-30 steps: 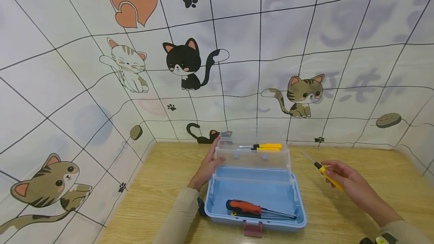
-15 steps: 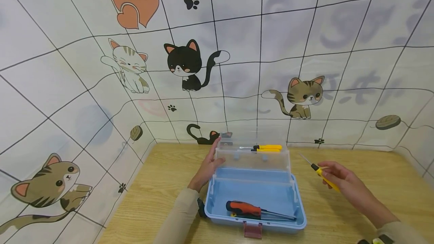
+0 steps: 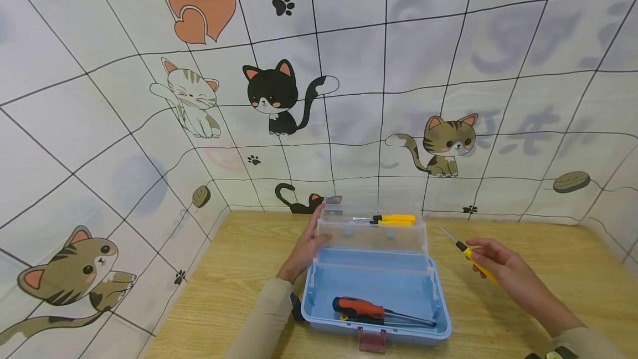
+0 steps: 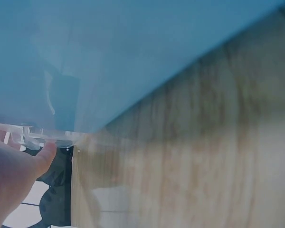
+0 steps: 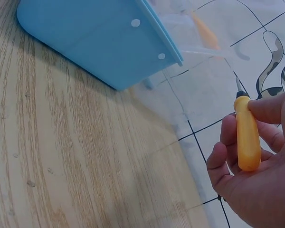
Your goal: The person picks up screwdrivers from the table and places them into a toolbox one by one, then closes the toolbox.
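Observation:
The left hand (image 3: pixel 305 245) grips the left edge of the clear raised lid (image 3: pixel 371 241), thumb in front. This lid belongs to a light blue toolbox (image 3: pixel 413 337). Off its right side, the right hand (image 3: pixel 515 273) pinches a yellow-handled screwdriver (image 5: pixel 248 137), its tip pointing up and left toward the lid. Two more yellow screwdrivers (image 3: pixel 399 218) lie side by side in the lid's compartment. Inside the box, near the front wall, rests a red and black screwdriver (image 3: pixel 364 307). Partly hidden under it is another tool with a yellow and black handle (image 3: pixel 366 319).
A wooden tabletop (image 3: pixel 234 248) bears the toolbox. Behind and to the left hangs a white gridded sheet (image 3: pixel 349 115) printed with cats. At the box's front, a reddish latch (image 3: pixel 372 340) hangs down.
My right hand has shifted slightly left toward the lid with the yellow screwdriver. The left hand keeps its grip on the lid, and the toolbox stays in place.

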A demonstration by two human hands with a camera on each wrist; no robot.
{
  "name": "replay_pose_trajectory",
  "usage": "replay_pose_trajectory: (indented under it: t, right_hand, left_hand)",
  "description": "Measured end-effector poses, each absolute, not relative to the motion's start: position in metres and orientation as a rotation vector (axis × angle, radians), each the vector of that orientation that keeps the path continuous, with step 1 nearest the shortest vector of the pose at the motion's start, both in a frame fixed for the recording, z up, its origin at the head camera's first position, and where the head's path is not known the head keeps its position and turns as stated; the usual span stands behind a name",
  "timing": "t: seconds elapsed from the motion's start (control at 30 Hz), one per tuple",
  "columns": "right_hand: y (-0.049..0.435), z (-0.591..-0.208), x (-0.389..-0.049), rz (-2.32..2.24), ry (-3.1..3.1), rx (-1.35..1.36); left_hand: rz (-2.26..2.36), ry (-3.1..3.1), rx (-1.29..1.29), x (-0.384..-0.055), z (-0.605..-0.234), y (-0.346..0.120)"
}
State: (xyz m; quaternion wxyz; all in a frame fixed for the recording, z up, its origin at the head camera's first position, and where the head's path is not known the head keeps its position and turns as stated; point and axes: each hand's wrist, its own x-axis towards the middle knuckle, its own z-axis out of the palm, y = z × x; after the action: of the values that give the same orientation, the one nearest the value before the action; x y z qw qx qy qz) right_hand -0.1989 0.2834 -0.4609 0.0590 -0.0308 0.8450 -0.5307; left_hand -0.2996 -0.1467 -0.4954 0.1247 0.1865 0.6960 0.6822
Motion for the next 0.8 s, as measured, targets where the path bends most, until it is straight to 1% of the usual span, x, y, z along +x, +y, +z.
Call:
replay_pose_trajectory:
  t: [0.1, 0.8]
  right_hand:
    - [0.283, -0.459, -0.199, -1.594, 2.573, -0.091]
    - [0.278, -0.438, -0.214, -1.592, 2.656, -0.192]
  left_hand:
    - [1.993, 2.051, 0.556, -0.303, -0.504, -0.147]
    - [1.998, 2.059, 0.598, -0.303, -0.505, -0.147]
